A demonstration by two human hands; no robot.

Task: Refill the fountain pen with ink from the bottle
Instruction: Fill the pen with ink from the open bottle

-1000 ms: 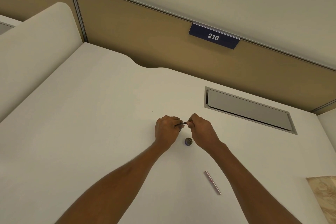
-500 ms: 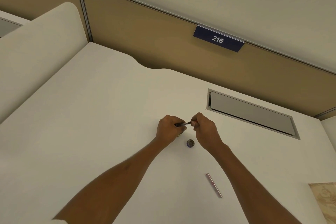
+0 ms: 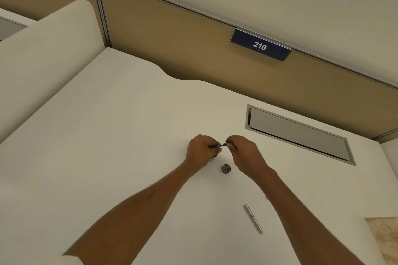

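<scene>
- Head view: the left hand (image 3: pixel 201 150) and the right hand (image 3: pixel 243 151) meet over the middle of the white desk (image 3: pixel 107 146), each with its fingers curled shut around one end of a thin dark pen part (image 3: pixel 219 145).
- Only a short length of that part shows, bridging the small gap between the 2 hands and lying nearly level; which piece of the pen it is cannot be told.
- A small round ink bottle (image 3: pixel 226 169) stands on the desk just below the hands, between the 2 wrists and touching neither.
- A slim pinkish pen barrel (image 3: pixel 253 218) lies flat on the desk nearer the person, just beside the right forearm and well apart from the bottle.
- The desk is plain and pale, with a wavy back edge and a recessed grey cable flap (image 3: pixel 299 135) set in it to the right of the hands.
- A tan partition (image 3: pixel 172 34) runs behind the desk and carries a dark blue sign (image 3: pixel 260 45) reading 216.
- A pale curved panel (image 3: pixel 43 49) rises at the left.
- A patterned beige sheet (image 3: pixel 384 239) shows at the lower right corner.
- Wide bare desk lies to the left of the hands and beyond them.
</scene>
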